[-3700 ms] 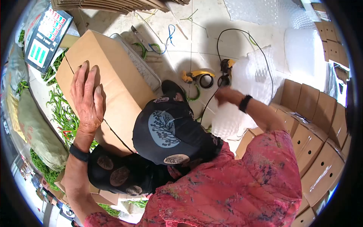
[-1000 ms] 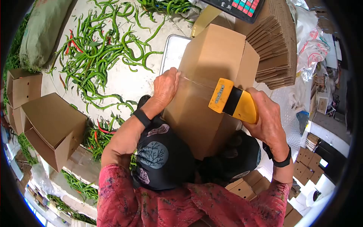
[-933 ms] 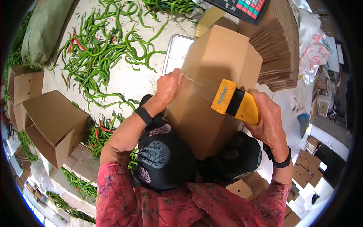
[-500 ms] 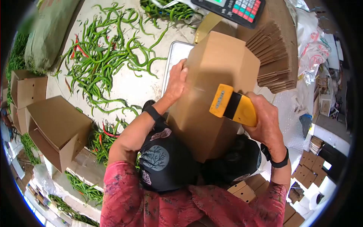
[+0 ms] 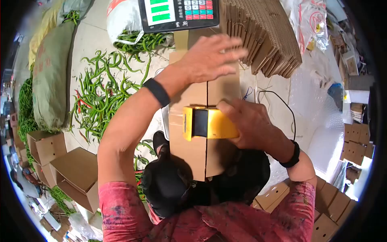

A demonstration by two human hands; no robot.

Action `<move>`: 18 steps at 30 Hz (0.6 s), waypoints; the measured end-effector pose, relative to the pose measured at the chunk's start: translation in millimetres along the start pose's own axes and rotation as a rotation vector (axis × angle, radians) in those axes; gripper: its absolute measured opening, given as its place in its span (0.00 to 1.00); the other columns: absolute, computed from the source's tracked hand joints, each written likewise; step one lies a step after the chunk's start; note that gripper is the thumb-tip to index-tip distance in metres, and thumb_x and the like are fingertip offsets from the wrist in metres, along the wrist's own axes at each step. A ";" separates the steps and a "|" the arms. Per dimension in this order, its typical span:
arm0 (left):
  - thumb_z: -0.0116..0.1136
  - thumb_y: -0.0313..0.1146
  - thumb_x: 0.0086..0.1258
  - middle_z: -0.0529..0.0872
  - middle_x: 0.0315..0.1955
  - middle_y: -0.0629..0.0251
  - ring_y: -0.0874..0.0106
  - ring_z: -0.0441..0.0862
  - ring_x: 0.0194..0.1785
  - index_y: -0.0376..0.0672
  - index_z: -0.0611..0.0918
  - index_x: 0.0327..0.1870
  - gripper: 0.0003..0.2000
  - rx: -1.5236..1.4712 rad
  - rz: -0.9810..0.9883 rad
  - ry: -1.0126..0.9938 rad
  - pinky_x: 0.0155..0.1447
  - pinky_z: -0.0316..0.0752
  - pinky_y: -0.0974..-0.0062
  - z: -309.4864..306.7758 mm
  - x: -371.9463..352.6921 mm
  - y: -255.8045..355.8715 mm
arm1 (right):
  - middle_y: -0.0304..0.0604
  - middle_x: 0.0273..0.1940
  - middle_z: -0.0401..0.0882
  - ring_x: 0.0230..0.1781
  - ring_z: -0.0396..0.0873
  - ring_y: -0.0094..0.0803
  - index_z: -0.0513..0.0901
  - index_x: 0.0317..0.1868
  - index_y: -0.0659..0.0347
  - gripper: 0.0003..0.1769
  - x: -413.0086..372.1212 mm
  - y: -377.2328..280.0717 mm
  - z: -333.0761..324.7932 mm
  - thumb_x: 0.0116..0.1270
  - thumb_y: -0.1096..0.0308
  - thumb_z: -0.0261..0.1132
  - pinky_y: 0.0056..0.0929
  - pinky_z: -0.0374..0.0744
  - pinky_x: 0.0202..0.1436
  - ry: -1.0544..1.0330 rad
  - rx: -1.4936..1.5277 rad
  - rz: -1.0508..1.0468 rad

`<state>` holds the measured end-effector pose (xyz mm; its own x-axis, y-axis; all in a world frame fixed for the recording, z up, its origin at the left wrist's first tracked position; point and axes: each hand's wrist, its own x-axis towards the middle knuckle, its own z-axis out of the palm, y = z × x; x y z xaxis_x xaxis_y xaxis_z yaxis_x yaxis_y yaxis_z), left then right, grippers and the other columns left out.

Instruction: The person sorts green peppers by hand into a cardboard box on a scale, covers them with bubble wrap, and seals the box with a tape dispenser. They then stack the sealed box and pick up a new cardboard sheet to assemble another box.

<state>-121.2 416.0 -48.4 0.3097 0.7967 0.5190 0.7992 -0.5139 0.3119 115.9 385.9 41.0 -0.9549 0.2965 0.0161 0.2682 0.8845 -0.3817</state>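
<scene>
A closed cardboard box stands between my knees, with a dark seam running along its top. My right hand grips a yellow tape dispenser, which has a black band across it and sits over the seam at mid-length. My left hand is over the far part of the box, its fingers stretched out and slightly blurred, with nothing in them. A shiny strip shows on the box's left side, near the dispenser.
Loose green chillies lie on the floor at left, near open boxes. A digital scale display stands ahead, beside flattened cartons. A stuffed green sack leans at far left. A black cable curves along the right.
The box has turned from tilted to lying with its seamed top facing me. My left hand has left its side and moved over the top. The dispenser has shifted left onto the seam.
</scene>
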 end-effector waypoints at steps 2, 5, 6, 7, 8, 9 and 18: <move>0.52 0.49 0.74 0.70 0.71 0.69 0.60 0.64 0.73 0.60 0.76 0.66 0.21 0.010 0.067 -0.147 0.69 0.65 0.51 19.9 15.3 5.0 | 0.44 0.41 0.75 0.38 0.81 0.44 0.74 0.59 0.54 0.36 -3.9 8.6 3.2 0.48 0.62 0.76 0.41 0.78 0.35 0.034 0.037 -0.026; 0.51 0.49 0.75 0.69 0.72 0.71 0.64 0.64 0.74 0.56 0.78 0.62 0.18 0.070 0.053 -0.426 0.69 0.65 0.57 23.2 20.3 8.1 | 0.43 0.39 0.73 0.36 0.80 0.42 0.73 0.60 0.54 0.36 -4.2 11.7 3.1 0.48 0.62 0.76 0.41 0.78 0.34 0.040 0.065 -0.038; 0.52 0.47 0.75 0.72 0.68 0.72 0.64 0.67 0.71 0.54 0.78 0.59 0.17 0.095 0.096 -0.347 0.67 0.67 0.58 25.7 20.4 8.0 | 0.43 0.38 0.73 0.36 0.80 0.41 0.73 0.60 0.54 0.37 -2.2 12.9 1.9 0.47 0.62 0.76 0.41 0.78 0.33 0.032 0.065 -0.053; 0.53 0.45 0.74 0.76 0.64 0.73 0.65 0.69 0.68 0.53 0.79 0.56 0.15 0.117 0.134 -0.266 0.65 0.69 0.60 28.0 19.4 7.7 | 0.43 0.38 0.73 0.36 0.79 0.41 0.73 0.60 0.54 0.38 -0.5 13.2 0.9 0.46 0.63 0.76 0.42 0.78 0.32 0.019 0.065 -0.069; 0.53 0.45 0.74 0.76 0.64 0.73 0.65 0.69 0.68 0.53 0.79 0.56 0.15 0.115 0.123 -0.270 0.65 0.69 0.60 26.2 22.9 10.6 | 0.43 0.38 0.73 0.36 0.79 0.41 0.73 0.60 0.54 0.38 1.7 13.6 -0.1 0.46 0.63 0.76 0.42 0.78 0.32 0.011 0.073 -0.074; 0.54 0.44 0.73 0.77 0.58 0.73 0.65 0.71 0.64 0.52 0.79 0.53 0.13 0.111 0.082 -0.346 0.63 0.71 0.60 22.2 29.2 16.4 | 0.43 0.37 0.73 0.35 0.79 0.41 0.73 0.60 0.55 0.38 3.9 14.1 -0.5 0.46 0.64 0.76 0.41 0.78 0.32 0.009 0.074 -0.085; 0.57 0.39 0.70 0.80 0.45 0.72 0.64 0.75 0.55 0.49 0.77 0.46 0.09 0.058 0.051 -0.218 0.60 0.74 0.61 38.6 18.5 15.9 | 0.46 0.34 0.74 0.33 0.80 0.46 0.74 0.57 0.59 0.37 -20.9 30.6 -11.0 0.42 0.69 0.77 0.42 0.78 0.34 -0.034 0.077 -0.040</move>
<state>-82.9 434.8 -64.5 0.4499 0.8230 0.3468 0.8058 -0.5414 0.2397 145.5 410.7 39.2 -0.9687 0.2481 0.0014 0.2208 0.8647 -0.4511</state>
